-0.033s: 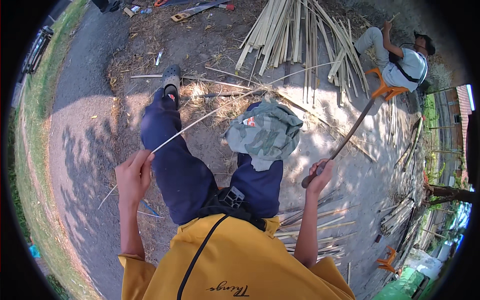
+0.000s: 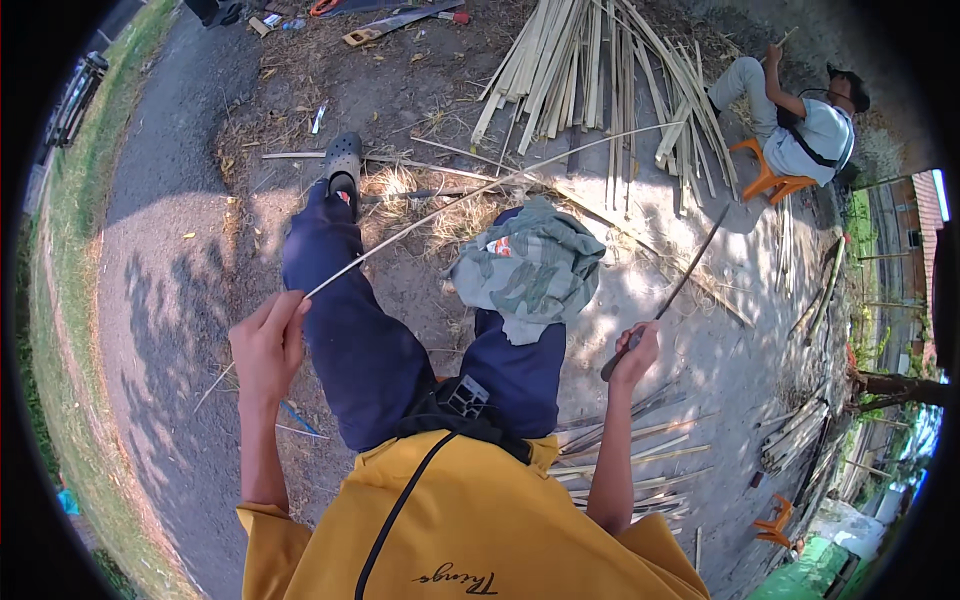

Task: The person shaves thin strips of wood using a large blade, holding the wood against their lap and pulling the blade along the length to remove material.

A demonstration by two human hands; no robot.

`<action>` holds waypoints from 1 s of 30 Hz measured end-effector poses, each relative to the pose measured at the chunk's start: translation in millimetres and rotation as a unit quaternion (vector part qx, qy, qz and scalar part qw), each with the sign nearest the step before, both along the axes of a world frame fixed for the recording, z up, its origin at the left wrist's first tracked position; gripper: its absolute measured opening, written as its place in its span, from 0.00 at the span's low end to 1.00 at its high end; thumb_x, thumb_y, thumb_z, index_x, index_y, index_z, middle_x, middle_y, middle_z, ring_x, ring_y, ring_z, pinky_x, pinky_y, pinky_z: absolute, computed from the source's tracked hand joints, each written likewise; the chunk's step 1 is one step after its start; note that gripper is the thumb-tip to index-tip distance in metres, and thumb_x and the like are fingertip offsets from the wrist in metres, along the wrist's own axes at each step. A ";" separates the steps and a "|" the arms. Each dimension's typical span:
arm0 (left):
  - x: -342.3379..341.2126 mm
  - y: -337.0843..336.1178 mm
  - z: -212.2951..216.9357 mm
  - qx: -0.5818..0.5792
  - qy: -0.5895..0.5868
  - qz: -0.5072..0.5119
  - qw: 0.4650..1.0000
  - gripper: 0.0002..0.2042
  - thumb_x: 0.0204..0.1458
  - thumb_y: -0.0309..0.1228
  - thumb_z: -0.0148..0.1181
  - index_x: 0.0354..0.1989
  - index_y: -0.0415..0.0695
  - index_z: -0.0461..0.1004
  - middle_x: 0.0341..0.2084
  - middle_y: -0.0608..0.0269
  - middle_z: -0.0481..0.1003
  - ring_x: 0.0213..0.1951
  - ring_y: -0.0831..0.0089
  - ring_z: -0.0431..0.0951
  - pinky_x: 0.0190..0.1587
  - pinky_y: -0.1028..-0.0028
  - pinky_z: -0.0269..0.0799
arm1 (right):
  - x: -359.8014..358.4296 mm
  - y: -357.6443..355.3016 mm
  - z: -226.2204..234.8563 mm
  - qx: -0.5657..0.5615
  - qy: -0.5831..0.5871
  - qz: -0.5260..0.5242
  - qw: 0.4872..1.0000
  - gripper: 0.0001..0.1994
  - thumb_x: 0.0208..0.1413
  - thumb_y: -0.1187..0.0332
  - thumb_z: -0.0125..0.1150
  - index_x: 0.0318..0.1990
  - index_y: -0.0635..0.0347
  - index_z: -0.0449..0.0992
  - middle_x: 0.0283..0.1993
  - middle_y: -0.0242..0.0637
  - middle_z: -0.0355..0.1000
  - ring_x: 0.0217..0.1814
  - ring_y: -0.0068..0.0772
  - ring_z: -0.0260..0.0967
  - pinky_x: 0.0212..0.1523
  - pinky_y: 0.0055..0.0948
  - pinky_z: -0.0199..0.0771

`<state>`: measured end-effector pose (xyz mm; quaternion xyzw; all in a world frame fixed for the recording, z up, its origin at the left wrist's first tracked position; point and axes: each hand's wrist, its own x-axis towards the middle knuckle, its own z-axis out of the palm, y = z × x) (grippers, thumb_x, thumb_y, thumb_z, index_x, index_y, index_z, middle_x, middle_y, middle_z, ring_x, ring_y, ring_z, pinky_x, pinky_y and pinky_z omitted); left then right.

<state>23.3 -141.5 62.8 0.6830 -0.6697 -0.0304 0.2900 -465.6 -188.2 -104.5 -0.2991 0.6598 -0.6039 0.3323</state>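
My left hand (image 2: 268, 345) pinches a long thin bamboo strip (image 2: 450, 205) that runs from beside my left thigh up and to the right across my legs. My right hand (image 2: 636, 352) is shut on the handle of a long dark-bladed knife (image 2: 680, 280), whose blade points up and away to the right. A grey-green camouflage cloth (image 2: 530, 270) lies over my right knee. I sit in dark blue trousers, my left leg stretched out, a grey clog (image 2: 343, 160) on that foot.
A pile of split bamboo slats (image 2: 590, 70) lies ahead. Another person sits on an orange stool (image 2: 765, 180) at the upper right. A hand saw (image 2: 395, 22) lies at the top. Cut strips (image 2: 630, 440) lie by my right side. A paved path (image 2: 160, 280) and grass run along the left.
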 end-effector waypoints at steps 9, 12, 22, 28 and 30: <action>-22.8 -60.0 -11.1 0.002 0.063 -0.068 0.996 0.03 0.61 0.25 0.65 0.40 0.42 0.80 0.29 0.56 0.79 0.28 0.55 0.80 0.31 0.63 0.73 | -48.7 67.3 -218.8 0.458 0.341 0.050 0.819 0.39 0.58 0.35 0.63 0.51 0.72 0.82 0.48 0.66 0.81 0.53 0.69 0.79 0.55 0.57 0.76; -14.6 -62.8 -15.5 0.009 0.044 -0.120 0.992 0.02 0.61 0.25 0.65 0.40 0.42 0.80 0.29 0.57 0.79 0.29 0.55 0.81 0.32 0.62 0.74 | -33.4 88.2 -232.8 0.474 0.312 0.068 0.821 0.41 0.55 0.33 0.64 0.48 0.73 0.82 0.46 0.66 0.81 0.55 0.67 0.79 0.58 0.55 0.75; -9.6 -86.5 -15.9 0.008 -0.031 -0.137 0.990 0.04 0.58 0.27 0.66 0.37 0.40 0.79 0.27 0.58 0.75 0.33 0.56 0.76 0.38 0.58 0.69 | -70.6 96.5 -298.3 0.486 0.299 0.222 0.790 0.33 0.52 0.47 0.73 0.54 0.71 0.81 0.54 0.63 0.79 0.60 0.65 0.77 0.61 0.53 0.76; 4.5 -83.7 -17.7 0.031 -0.033 -0.152 0.987 0.02 0.57 0.22 0.64 0.36 0.37 0.78 0.29 0.55 0.74 0.35 0.54 0.75 0.40 0.59 0.70 | -95.8 -3.4 -174.5 0.231 0.355 -0.009 0.906 0.38 0.56 0.67 0.71 0.74 0.66 0.62 0.69 0.59 0.65 0.68 0.58 0.69 0.68 0.49 0.69; 10.8 -77.1 -19.6 0.023 -0.048 -0.158 0.986 0.03 0.57 0.23 0.64 0.36 0.38 0.78 0.29 0.55 0.73 0.35 0.55 0.75 0.39 0.60 0.69 | -73.6 -45.7 -48.6 0.075 0.366 -0.049 0.926 0.41 0.57 0.73 0.68 0.77 0.61 0.55 0.73 0.55 0.57 0.73 0.57 0.62 0.72 0.51 0.64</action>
